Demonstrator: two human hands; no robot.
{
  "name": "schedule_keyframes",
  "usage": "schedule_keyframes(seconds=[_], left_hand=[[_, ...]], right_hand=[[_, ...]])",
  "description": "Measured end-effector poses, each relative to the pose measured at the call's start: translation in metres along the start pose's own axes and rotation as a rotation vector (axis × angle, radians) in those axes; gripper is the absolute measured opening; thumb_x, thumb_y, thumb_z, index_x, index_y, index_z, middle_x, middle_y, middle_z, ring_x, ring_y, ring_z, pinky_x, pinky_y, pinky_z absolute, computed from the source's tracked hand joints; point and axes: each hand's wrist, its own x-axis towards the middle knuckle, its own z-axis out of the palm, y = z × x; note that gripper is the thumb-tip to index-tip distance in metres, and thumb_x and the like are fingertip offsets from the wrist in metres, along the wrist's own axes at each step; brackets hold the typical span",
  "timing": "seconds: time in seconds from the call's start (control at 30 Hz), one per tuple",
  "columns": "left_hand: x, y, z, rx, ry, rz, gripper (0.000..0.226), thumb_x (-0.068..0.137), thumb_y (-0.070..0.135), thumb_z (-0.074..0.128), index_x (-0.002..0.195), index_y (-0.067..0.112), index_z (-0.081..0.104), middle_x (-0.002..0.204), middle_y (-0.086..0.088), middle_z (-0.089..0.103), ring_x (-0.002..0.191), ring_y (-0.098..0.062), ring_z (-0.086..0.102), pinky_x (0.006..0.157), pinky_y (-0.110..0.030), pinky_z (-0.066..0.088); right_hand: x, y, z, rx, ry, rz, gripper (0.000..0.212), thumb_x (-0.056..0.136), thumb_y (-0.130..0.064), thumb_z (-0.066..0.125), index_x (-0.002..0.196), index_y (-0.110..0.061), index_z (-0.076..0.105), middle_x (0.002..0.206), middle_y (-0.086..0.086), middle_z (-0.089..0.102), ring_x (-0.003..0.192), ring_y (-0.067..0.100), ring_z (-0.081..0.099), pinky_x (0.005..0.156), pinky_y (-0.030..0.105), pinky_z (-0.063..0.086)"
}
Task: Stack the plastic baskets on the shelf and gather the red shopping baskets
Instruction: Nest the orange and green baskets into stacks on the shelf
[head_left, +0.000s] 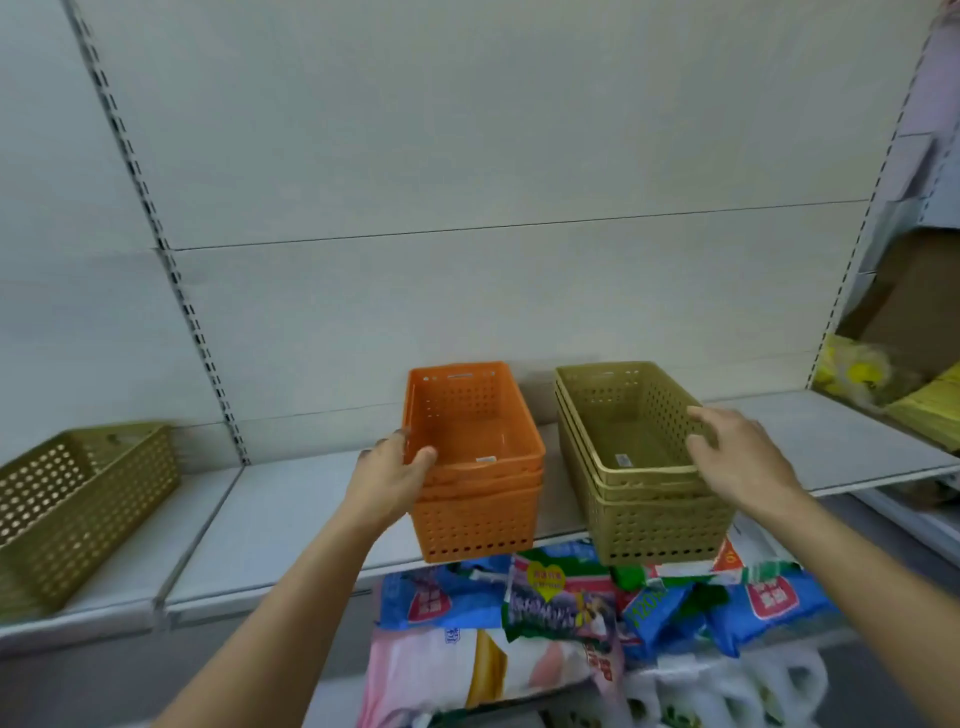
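A nested stack of orange plastic baskets (480, 512) stands at the front edge of the white shelf (291, 514). My left hand (387, 478) grips its near left corner, thumb inside the rim. Just to the right stands a nested stack of olive baskets (660, 514). My right hand (737, 457) hovers at that stack's right rim, fingers spread and holding nothing. A separate olive basket (72, 499) sits at the far left of the shelf. No red shopping baskets are in view.
Below the shelf lie several bagged goods (571, 603) in blue, green and pink, with white bottles (727, 691) under them. Yellow packages (872, 379) and a cardboard box (914, 301) fill the neighbouring bay at right. The white back panel (467, 156) rises behind.
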Motion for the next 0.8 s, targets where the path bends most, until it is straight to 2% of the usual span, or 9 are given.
schedule_keyframes(seconds=[0.1, 0.17, 0.27, 0.33, 0.4, 0.5, 0.63, 0.8], left_hand=[[-0.042, -0.008, 0.0, 0.126, 0.057, 0.108, 0.054, 0.095, 0.049, 0.042, 0.137, 0.017, 0.049, 0.133, -0.005, 0.06, 0.124, -0.026, 0.052, 0.103, -0.045, 0.044], [-0.076, -0.012, -0.001, 0.13, 0.106, 0.161, 0.052, 0.097, 0.047, 0.044, 0.141, 0.02, 0.045, 0.141, -0.002, 0.053, 0.131, -0.021, 0.045, 0.107, -0.037, 0.038], [-0.131, -0.02, -0.007, 0.135, 0.151, 0.247, 0.048, 0.097, 0.048, 0.044, 0.139, 0.024, 0.047, 0.137, 0.001, 0.056, 0.126, -0.017, 0.049, 0.102, -0.031, 0.038], [-0.162, -0.03, -0.015, 0.165, 0.162, 0.266, 0.055, 0.093, 0.055, 0.038, 0.136, 0.023, 0.05, 0.132, 0.001, 0.06, 0.122, -0.018, 0.054, 0.099, -0.033, 0.042], [-0.185, -0.046, -0.025, 0.179, 0.177, 0.245, 0.061, 0.088, 0.058, 0.033, 0.135, 0.023, 0.052, 0.129, 0.001, 0.062, 0.118, -0.017, 0.057, 0.096, -0.032, 0.046], [-0.211, -0.073, -0.046, 0.179, 0.221, 0.189, 0.058, 0.088, 0.058, 0.036, 0.134, 0.026, 0.052, 0.128, 0.006, 0.063, 0.115, -0.013, 0.059, 0.092, -0.029, 0.046], [-0.232, -0.119, -0.084, 0.161, 0.279, 0.128, 0.047, 0.091, 0.047, 0.046, 0.132, 0.024, 0.055, 0.125, 0.006, 0.065, 0.114, -0.012, 0.06, 0.094, -0.031, 0.047], [-0.242, -0.185, -0.158, 0.158, 0.335, 0.072, 0.046, 0.09, 0.044, 0.048, 0.13, 0.024, 0.056, 0.123, 0.008, 0.065, 0.114, -0.01, 0.059, 0.098, -0.03, 0.046]], right_hand=[[-0.041, -0.023, 0.011, 0.023, 0.041, -0.152, 0.042, 0.093, -0.018, 0.048, 0.135, -0.016, 0.05, 0.145, 0.005, 0.047, 0.133, 0.024, 0.04, 0.107, 0.04, 0.033], [-0.073, -0.038, 0.022, 0.078, 0.056, -0.274, 0.042, 0.091, -0.017, 0.053, 0.133, -0.014, 0.052, 0.14, 0.006, 0.052, 0.13, 0.023, 0.044, 0.108, 0.037, 0.032], [-0.123, -0.061, 0.042, 0.141, 0.013, -0.42, 0.042, 0.089, -0.019, 0.057, 0.131, -0.016, 0.053, 0.135, 0.002, 0.056, 0.126, 0.021, 0.049, 0.106, 0.037, 0.038], [-0.155, -0.078, 0.055, 0.146, -0.025, -0.467, 0.042, 0.091, -0.022, 0.057, 0.132, -0.017, 0.054, 0.135, -0.001, 0.056, 0.124, 0.018, 0.05, 0.103, 0.034, 0.039], [-0.182, -0.095, 0.068, 0.161, -0.07, -0.49, 0.041, 0.091, -0.024, 0.056, 0.131, -0.017, 0.055, 0.134, -0.001, 0.057, 0.123, 0.017, 0.051, 0.101, 0.03, 0.038], [-0.213, -0.125, 0.087, 0.212, -0.141, -0.514, 0.041, 0.09, -0.029, 0.054, 0.13, -0.018, 0.056, 0.132, -0.002, 0.059, 0.121, 0.017, 0.053, 0.098, 0.029, 0.039], [-0.241, -0.178, 0.115, 0.25, -0.212, -0.559, 0.04, 0.091, -0.026, 0.054, 0.13, -0.02, 0.055, 0.133, -0.002, 0.058, 0.122, 0.018, 0.053, 0.099, 0.036, 0.043], [-0.264, -0.265, 0.166, 0.27, -0.285, -0.608, 0.041, 0.091, -0.028, 0.053, 0.132, -0.025, 0.052, 0.132, -0.003, 0.057, 0.12, 0.018, 0.054, 0.097, 0.036, 0.044]])
